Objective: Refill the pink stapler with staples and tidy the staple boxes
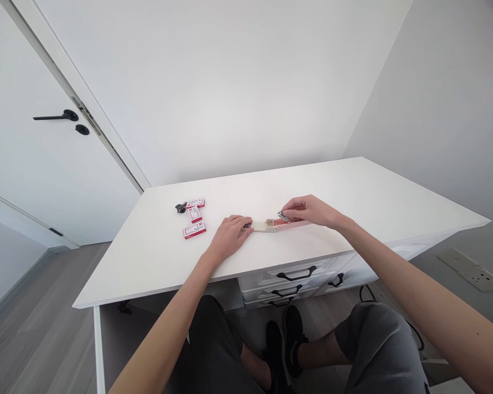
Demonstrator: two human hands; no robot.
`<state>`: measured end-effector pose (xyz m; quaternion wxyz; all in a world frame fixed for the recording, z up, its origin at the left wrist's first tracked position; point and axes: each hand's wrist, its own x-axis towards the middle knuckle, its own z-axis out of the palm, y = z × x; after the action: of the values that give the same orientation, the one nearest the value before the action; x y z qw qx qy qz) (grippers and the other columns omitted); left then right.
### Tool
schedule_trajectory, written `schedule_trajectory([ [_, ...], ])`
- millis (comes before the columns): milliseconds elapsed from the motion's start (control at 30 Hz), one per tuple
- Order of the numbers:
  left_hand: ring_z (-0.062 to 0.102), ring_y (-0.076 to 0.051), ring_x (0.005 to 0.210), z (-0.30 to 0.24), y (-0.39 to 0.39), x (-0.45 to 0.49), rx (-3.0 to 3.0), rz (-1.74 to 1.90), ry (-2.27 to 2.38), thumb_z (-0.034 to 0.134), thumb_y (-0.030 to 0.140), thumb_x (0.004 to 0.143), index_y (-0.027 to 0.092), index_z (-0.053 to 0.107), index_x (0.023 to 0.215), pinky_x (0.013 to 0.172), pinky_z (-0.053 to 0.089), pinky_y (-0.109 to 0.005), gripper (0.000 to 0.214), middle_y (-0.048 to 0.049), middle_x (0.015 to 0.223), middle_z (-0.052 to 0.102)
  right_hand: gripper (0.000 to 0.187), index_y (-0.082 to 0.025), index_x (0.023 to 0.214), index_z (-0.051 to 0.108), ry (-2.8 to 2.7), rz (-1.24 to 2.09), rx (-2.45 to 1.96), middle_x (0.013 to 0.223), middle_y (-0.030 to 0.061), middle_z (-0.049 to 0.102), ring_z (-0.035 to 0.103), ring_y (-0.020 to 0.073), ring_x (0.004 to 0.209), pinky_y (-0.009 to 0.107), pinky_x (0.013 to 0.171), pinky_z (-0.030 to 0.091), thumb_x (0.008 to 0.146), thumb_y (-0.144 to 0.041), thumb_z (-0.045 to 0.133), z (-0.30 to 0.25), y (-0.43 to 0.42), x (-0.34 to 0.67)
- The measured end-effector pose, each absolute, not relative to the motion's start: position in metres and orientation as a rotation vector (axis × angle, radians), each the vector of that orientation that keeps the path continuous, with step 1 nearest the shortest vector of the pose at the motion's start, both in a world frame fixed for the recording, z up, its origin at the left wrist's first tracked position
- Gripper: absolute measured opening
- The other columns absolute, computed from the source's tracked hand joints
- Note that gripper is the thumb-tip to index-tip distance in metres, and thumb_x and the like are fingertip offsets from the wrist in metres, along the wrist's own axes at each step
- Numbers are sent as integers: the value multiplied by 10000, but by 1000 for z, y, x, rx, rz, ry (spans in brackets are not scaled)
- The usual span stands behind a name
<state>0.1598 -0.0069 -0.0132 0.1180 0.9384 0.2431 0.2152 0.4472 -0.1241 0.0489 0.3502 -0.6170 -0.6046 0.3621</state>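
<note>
A cream and pink stapler (pixel 263 225) lies spread open on the white desktop, its cream arm to the left and its pink part to the right. The fingers of my left hand (pixel 228 236) are wrapped over the cream end, where a dark patterned patch shows. In a pinch, my right hand (pixel 310 210) has a small grey metal strip, apparently a strip of staples (pixel 284 216), just over the stapler's pink part. My right fingers partly cover that side, so I cannot tell whether the strip touches it.
Left of the stapler lie small red-and-white boxes (pixel 194 230) and a black staple remover (pixel 181 208). The white desk (pixel 156 262) has drawers with black handles (pixel 298 273) below its front edge. A door with a black handle (pixel 68 115) stands at the left.
</note>
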Motion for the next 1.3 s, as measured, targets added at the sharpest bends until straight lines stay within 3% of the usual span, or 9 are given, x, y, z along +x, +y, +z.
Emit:
schedule_trajectory([
  [133, 607, -264, 1328, -14, -6, 160, 2750, 626, 712, 510, 385, 1075, 256, 669, 1318, 1113, 460, -476, 318, -40, 1370, 731, 261, -250, 932, 809, -1619, 780, -1643, 1034, 49, 804, 728, 250, 984, 398, 874, 559, 863, -486, 723, 47, -125, 443],
  [567, 611, -261, 1320, -13, -7, 160, 2743, 629, 716, 519, 388, 1073, 260, 677, 1310, 1111, 461, -474, 313, -38, 1360, 736, 239, -263, 859, 793, -1810, 573, -1679, 1072, 47, 766, 693, 240, 952, 386, 842, 529, 892, -479, 698, 44, -122, 442],
  [833, 616, -267, 1314, -14, -6, 160, 2753, 629, 713, 520, 384, 1072, 265, 678, 1310, 1110, 465, -477, 310, -44, 1358, 736, 252, -261, 822, 796, -1766, 745, -1636, 1082, 49, 780, 700, 254, 999, 412, 912, 529, 834, -509, 752, 44, -116, 448],
  [1067, 607, -258, 1324, -13, -8, 160, 2742, 625, 720, 516, 387, 1071, 265, 680, 1313, 1112, 465, -469, 316, -39, 1365, 732, 320, -247, 905, 782, -1495, 1026, -1564, 1187, 64, 769, 724, 258, 1027, 436, 921, 594, 826, -556, 805, 50, -126, 454],
  [1300, 610, -258, 1317, -13, -7, 160, 2742, 630, 717, 512, 391, 1070, 264, 678, 1316, 1112, 468, -474, 322, -42, 1363, 733, 348, -257, 1032, 716, -1401, 846, -1488, 1108, 77, 773, 713, 245, 1023, 418, 820, 655, 881, -566, 767, 64, -137, 441],
])
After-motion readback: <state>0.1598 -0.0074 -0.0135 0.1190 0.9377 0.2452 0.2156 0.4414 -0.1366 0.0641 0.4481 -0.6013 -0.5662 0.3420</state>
